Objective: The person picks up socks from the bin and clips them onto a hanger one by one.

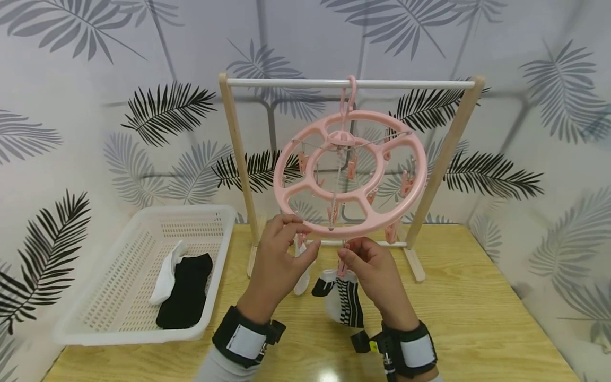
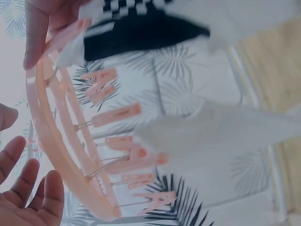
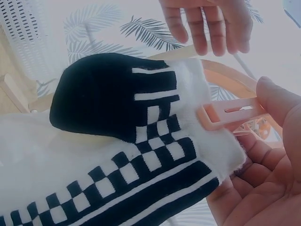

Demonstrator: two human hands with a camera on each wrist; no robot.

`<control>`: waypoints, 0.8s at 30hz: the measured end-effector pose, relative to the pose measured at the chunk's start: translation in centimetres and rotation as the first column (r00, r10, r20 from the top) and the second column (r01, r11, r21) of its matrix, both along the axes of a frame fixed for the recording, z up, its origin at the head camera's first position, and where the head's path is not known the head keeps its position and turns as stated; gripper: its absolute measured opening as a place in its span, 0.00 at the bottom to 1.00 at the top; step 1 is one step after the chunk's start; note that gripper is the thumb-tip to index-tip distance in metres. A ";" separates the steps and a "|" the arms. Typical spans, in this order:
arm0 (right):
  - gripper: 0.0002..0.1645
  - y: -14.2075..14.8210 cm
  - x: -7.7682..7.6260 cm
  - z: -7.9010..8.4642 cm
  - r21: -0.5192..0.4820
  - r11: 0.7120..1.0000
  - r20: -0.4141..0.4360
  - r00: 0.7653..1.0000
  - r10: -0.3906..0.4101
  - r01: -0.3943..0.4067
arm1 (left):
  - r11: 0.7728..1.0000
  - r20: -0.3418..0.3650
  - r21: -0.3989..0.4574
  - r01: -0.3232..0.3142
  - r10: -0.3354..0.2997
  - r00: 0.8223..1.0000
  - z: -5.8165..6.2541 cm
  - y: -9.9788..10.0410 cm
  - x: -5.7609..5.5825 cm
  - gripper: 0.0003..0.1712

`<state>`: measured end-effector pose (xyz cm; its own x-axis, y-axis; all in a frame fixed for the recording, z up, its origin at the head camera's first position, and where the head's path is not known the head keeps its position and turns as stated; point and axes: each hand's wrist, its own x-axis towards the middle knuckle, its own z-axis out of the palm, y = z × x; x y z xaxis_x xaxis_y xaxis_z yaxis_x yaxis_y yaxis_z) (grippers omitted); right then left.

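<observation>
Leafy backdrop [image 1: 143, 183], sock [image 3: 136, 169], hook [image 1: 352, 91] head-view only

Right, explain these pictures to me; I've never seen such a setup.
There is no machine: a person works bare-handed, with a left grip and a right grip. The wide picture comes from a head-worn camera; the other two come from cameras on the left and right wrists. On the table stand a rack and a white basket holding a white cloth and a black cloth. From the rack hangs a pink ring hanger. The right grip pinches a pink clip at the cuff of a black-and-white sock; the left grip is open by the hanger's rim, any touch unclear.
</observation>
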<state>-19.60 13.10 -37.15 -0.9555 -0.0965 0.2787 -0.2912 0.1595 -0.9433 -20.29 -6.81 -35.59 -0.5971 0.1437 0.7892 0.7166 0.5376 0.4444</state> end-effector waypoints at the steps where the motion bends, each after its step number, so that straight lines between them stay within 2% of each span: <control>1: 0.11 0.0 0.0 0.0 0.002 1.000 -0.003 1.000 0.001 -0.001 | 1.000 -0.003 -0.016 -0.003 0.003 1.000 0.3 0.0 -0.1 0.14; 5: 0.13 0.1 -0.1 -0.1 0.004 1.000 -0.004 1.000 0.005 -0.004 | 0.996 0.017 -0.083 0.014 -0.012 1.000 1.0 0.4 -0.5 0.20; 11: 0.11 0.2 -0.2 -0.2 -0.003 1.000 -0.008 1.000 0.008 -0.008 | 0.985 0.018 -0.173 0.019 -0.017 1.000 1.2 1.0 -1.1 0.18; 17: 0.11 0.3 -0.2 -0.3 -0.006 1.000 -0.014 1.000 0.005 -0.005 | 0.984 -0.013 -0.177 0.011 -0.014 1.000 1.1 1.2 -1.3 0.13; 24: 0.11 0.5 -0.3 -0.3 -0.011 1.000 -0.019 1.000 0.002 -0.002 | 0.982 -0.007 -0.187 0.009 -0.011 1.000 1.9 1.1 -1.2 0.12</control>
